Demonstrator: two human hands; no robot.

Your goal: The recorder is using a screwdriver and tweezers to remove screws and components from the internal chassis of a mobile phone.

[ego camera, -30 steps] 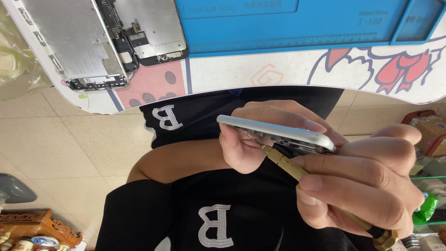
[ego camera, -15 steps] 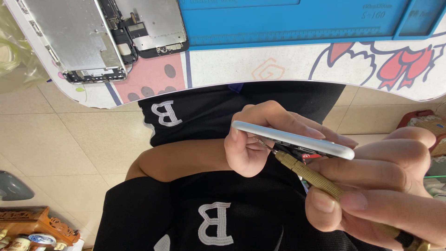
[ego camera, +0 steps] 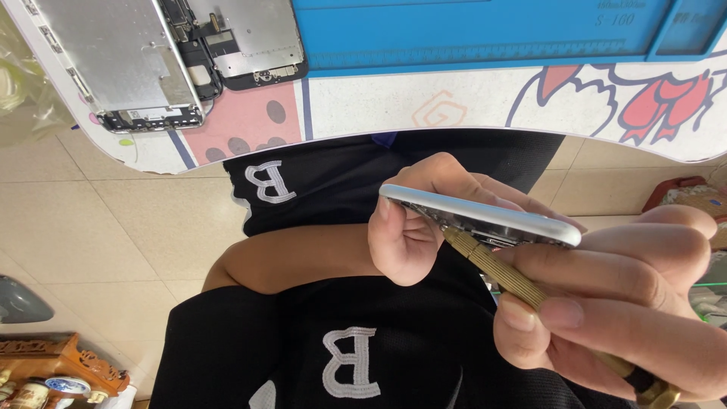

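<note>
My left hand (ego camera: 424,220) grips an opened phone body (ego camera: 485,216) with a silver rim, held edge-on above my lap. My right hand (ego camera: 621,303) holds a brass-coloured screwdriver (ego camera: 503,273) whose tip is pushed into the phone's open inside, just under the rim. The tip itself is hidden among the phone's inner parts. My black shorts with white letter marks (ego camera: 348,363) lie beneath both hands.
A table edge with a cartoon print (ego camera: 454,106) runs across the top. On it lie a detached phone screen assembly with metal back plate (ego camera: 121,68), a second smaller part (ego camera: 250,42), and a blue work mat (ego camera: 485,30). Beige floor tiles and a carved wooden object (ego camera: 60,367) sit at left.
Both hands with the phone and screwdriver have drifted slightly right and down in view. The screwdriver stays pressed into the phone's inside.
</note>
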